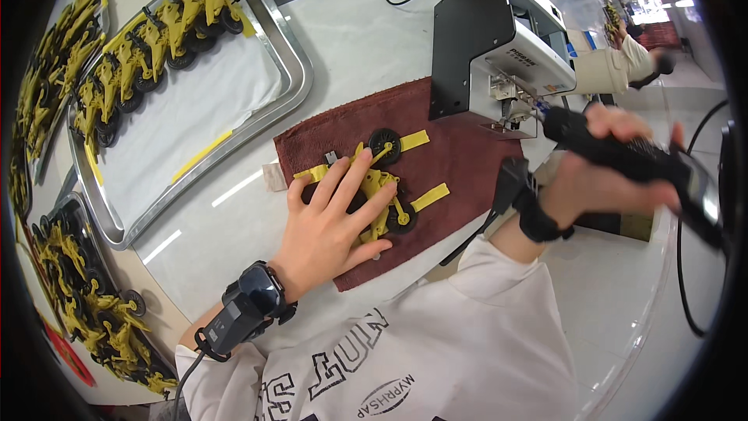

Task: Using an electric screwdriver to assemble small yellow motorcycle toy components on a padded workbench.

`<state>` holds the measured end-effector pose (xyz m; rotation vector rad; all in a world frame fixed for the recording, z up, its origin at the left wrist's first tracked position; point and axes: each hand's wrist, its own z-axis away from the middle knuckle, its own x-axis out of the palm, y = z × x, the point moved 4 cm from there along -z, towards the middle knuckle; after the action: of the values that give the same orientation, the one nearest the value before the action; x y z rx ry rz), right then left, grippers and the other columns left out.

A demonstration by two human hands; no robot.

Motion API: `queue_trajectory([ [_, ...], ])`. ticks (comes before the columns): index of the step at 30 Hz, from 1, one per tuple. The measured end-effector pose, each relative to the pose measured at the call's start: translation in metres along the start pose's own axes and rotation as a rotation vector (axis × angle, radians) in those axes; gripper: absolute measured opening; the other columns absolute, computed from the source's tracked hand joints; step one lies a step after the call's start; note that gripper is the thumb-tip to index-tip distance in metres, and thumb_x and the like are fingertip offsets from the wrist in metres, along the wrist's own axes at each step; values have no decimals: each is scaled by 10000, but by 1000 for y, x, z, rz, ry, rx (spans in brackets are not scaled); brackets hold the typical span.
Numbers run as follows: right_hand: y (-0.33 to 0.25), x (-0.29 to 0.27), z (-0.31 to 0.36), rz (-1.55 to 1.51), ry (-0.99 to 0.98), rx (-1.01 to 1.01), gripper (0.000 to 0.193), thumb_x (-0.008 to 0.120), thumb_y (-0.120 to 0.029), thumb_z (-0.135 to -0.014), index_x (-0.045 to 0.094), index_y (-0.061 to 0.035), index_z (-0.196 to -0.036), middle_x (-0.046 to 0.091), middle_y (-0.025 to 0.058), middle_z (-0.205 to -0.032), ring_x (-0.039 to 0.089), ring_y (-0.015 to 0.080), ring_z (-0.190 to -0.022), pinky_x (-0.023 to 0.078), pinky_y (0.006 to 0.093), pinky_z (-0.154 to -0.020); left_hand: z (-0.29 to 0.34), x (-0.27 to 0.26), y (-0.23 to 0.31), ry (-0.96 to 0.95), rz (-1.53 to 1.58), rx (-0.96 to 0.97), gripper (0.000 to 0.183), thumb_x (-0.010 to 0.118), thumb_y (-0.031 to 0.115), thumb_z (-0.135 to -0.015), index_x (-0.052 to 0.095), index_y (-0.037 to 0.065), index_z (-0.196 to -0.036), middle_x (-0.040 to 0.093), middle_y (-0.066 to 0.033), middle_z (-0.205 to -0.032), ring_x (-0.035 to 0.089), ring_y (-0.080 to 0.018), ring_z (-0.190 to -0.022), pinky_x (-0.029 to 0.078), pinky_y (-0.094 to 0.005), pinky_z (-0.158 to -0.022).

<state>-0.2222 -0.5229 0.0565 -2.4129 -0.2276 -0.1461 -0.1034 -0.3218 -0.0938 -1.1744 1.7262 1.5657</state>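
Spread across a yellow toy motorcycle with black wheels is my left hand, its fingers apart and resting on top. Part of the toy is hidden under the palm and fingers. Yellow tabs stick out beside its wheels, and it lies on a dark red cloth. My right hand, slightly blurred, is closed around a black electric screwdriver. The screwdriver's tip points left, at the metal outlet of a black-and-white screw feeder; whether a screw is on the tip is too small to see.
A metal tray lined with white holds a row of yellow toy motorcycles at the upper left. More yellow parts fill a second tray at lower left. Cables run on the right. Another person's sleeve shows beyond the feeder.
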Motion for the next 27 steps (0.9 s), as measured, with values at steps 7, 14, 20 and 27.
queue_trajectory([
  [7, 2, 1, 30, -162, -282, 337, 806, 429, -712, -776, 358, -68, -1255, 480, 69, -610, 431, 161, -449, 360, 313, -467, 2, 1, -3, 19, 13, 13, 618, 619, 527, -719, 521, 207, -1238, 318, -149, -1408, 373, -290, -1207, 215, -457, -968],
  [14, -49, 11, 107, -660, -760, 228, 838, 561, -617, -770, 203, -69, -1294, 590, 140, -743, 558, 236, -502, 473, 359, -453, 4, 0, -2, 4, 41, 1, 645, 636, 509, -708, 497, 198, -1256, 303, -136, -1421, 364, -286, -1226, 209, -465, -979],
  [20, -54, 27, 124, -702, -955, 229, 811, 602, -593, -757, 223, -81, -1259, 593, 139, -766, 579, 247, -549, 486, 375, -483, 9, -1, -4, 26, 61, -16, 684, 676, 445, -641, 496, 205, -1256, 308, -125, -1423, 376, -271, -1226, 227, -468, -962],
  [27, -34, 25, 136, -827, -936, 432, 849, 811, -323, -637, 300, -32, -1249, 580, 203, -935, 578, 293, -787, 471, 417, -709, 7, 1, -5, 46, 51, 6, 654, 657, 450, -657, 505, 207, -1244, 319, -116, -1421, 394, -253, -1214, 241, -463, -946],
])
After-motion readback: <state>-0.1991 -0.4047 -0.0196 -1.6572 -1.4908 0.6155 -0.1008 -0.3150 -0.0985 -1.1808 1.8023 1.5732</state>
